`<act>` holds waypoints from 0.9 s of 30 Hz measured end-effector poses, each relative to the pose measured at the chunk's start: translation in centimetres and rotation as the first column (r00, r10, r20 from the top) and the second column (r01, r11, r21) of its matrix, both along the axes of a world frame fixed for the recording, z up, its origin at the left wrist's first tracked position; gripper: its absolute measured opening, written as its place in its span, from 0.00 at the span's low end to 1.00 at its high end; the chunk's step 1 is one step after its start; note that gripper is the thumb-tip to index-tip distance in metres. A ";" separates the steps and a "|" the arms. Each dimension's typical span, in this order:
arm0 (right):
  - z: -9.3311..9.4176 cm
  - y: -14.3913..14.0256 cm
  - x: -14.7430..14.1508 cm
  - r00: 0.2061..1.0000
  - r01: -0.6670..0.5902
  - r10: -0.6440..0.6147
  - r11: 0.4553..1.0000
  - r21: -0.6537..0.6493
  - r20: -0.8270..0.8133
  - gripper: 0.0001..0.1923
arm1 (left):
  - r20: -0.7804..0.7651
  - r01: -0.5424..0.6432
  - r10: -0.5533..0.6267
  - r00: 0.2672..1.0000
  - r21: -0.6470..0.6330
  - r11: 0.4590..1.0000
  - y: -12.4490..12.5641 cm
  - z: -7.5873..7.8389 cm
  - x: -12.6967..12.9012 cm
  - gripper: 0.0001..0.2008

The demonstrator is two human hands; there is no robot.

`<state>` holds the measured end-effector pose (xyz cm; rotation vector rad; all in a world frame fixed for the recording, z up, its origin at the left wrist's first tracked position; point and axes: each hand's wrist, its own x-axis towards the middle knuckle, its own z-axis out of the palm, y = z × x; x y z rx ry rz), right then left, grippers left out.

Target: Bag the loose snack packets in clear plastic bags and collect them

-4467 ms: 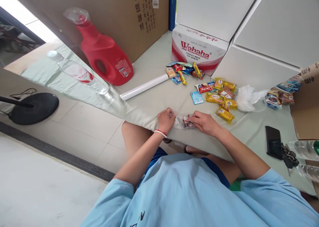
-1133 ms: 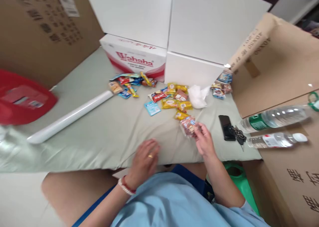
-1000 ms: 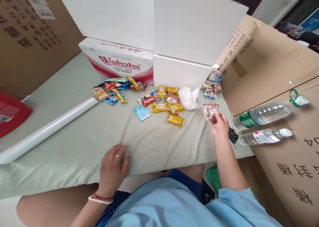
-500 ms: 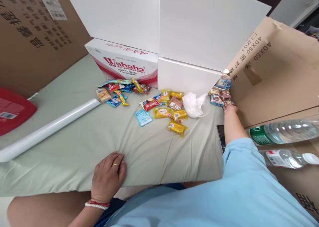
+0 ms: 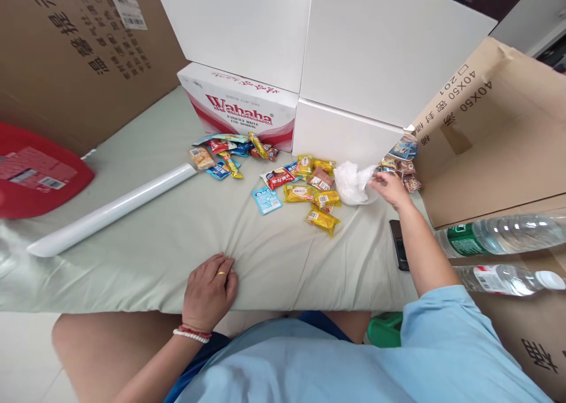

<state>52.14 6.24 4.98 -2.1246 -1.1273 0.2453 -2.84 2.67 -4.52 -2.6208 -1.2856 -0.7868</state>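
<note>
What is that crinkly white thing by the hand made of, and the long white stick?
The crumpled white bag that the right hand touches looks like thin, see-through plastic film, going by its soft creases. The long white roll looks smooth and slightly glossy, perhaps rolled plastic film or paper.

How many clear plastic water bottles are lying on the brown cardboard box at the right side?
2. The green-label bottle lies farther back on the cardboard box. The white-cap bottle lies nearer, just below it. Both run partly out of view; others may be hidden beyond the picture's edge.

Bare cloth (image 5: 186,238) near front; snack packets (image 5: 305,185), white roll (image 5: 110,211), boxes (image 5: 345,67) beyond.
</note>
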 end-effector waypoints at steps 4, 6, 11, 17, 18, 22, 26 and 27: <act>0.1 0.6 -3.4 0.963 0.010 0.066 0.960 -0.278 0.262 0.07 | -0.003 -0.030 0.030 1.000 -0.014 0.999 -0.3 -0.3 0.0 0.10; 1.0 0.3 -4.1 0.944 0.067 0.024 0.963 -0.260 0.330 0.07 | 0.004 -0.040 0.040 0.999 -0.022 0.999 -0.5 -0.5 0.0 0.10; 5.1 -3.8 -4.1 0.924 0.183 -0.084 0.954 -0.238 0.372 0.04 | 0.089 -0.045 0.054 0.995 -0.101 0.994 -0.4 -1.2 -0.2 0.11; 4.9 -12.5 -12.2 0.716 -0.061 0.253 0.951 0.303 -0.651 0.09 | 0.495 0.042 0.170 0.852 -0.388 0.921 -1.4 1.0 1.1 0.09; 3.8 -13.4 -14.9 0.584 -0.062 0.305 0.941 0.334 -0.752 0.09 | 0.555 0.121 0.192 0.809 -0.477 0.870 -2.0 1.9 1.9 0.09; -1.1 -15.0 -25.6 0.196 -0.150 0.277 0.956 0.250 -0.941 0.08 | 0.696 0.598 0.323 0.642 -0.718 0.357 -4.0 4.6 6.2 0.13; -3.8 -14.8 -30.8 0.131 -0.328 0.193 0.934 0.141 -0.972 0.11 | 0.702 0.777 0.512 0.495 -0.621 0.101 -4.6 4.7 8.1 0.22; -3.9 -14.7 -31.1 0.197 -0.369 0.198 0.922 0.115 -0.960 0.12 | 0.697 0.769 0.542 0.470 -0.624 0.136 -4.6 4.5 8.0 0.23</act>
